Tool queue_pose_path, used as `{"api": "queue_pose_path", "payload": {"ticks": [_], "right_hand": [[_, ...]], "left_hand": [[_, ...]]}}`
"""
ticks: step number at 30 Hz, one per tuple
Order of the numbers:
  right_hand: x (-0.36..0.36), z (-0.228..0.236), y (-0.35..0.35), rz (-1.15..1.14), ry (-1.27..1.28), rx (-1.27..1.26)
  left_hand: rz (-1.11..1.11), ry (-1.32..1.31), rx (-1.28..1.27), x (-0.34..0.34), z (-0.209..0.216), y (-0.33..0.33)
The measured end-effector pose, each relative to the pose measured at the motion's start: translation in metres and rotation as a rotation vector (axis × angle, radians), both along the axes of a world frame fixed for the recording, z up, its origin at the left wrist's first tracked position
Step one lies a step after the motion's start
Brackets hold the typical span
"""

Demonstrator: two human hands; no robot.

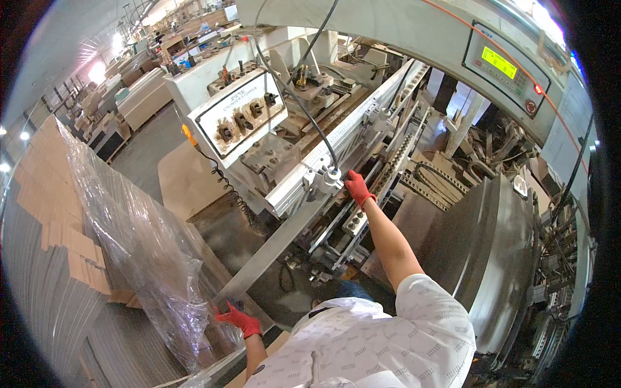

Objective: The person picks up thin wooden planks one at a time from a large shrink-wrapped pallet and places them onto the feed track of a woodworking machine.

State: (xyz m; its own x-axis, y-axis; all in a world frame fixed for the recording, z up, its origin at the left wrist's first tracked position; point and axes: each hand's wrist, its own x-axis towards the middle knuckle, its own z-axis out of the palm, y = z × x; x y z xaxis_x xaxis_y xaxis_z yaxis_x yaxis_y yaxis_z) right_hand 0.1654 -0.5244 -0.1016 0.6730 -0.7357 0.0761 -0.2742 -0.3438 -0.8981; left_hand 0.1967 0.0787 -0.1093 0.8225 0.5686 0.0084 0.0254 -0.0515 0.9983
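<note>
Workshop: grey floor (145, 161) lies ahead of the left hand (239, 319); a machine beam (381, 22) crosses beyond the right hand (359, 189), with a lit screen (499, 62) far to its right.
Board: the long, narrow, pale grey board (275, 250) spans the gap between the hands, its near end at the left hand, its far part going in by the clamp (330, 179), just left of the right hand, and hidden there.
Long axis: slantwise, pointing forward and right from the left hand, about parallel to the rail (349, 133).
Left hand: red-gloved, fingers bent at the board's near end, seemingly touching it; whether they pinch or merely push does not show.
Right hand: red-gloved, arm outstretched, fingers curled just beside the clamp; whether they grip anything is not clear.
Ahead of the right hand: the rail runs away, a hose (317, 127) drops to the clamp, and a knob box (255, 102) sits off to the left.
Beside the left hand: crumpled clear film (152, 236), with a stack (42, 265) farther left.
Skew risk: uneven pressure from the left hand could turn the board out of line with the rail.
Pinch risk: the right hand's fingers could be caught if the clamp moved.
Snag risk: loose film could catch the near end.
</note>
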Motion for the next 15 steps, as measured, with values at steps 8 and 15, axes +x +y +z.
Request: {"api": "queue_pose_path", "payload": {"ticks": [8, 15], "right_hand": [[-0.075, 0.020, 0.094, -0.439, 0.107, -0.713], [-0.097, 0.017, 0.118, -0.302, 0.013, -0.635]], "left_hand": [[-0.227, -0.365, 1.126, -0.029, 0.037, -0.012], [-0.676, -0.109, 1.750, 0.027, 0.079, -0.027]]}}
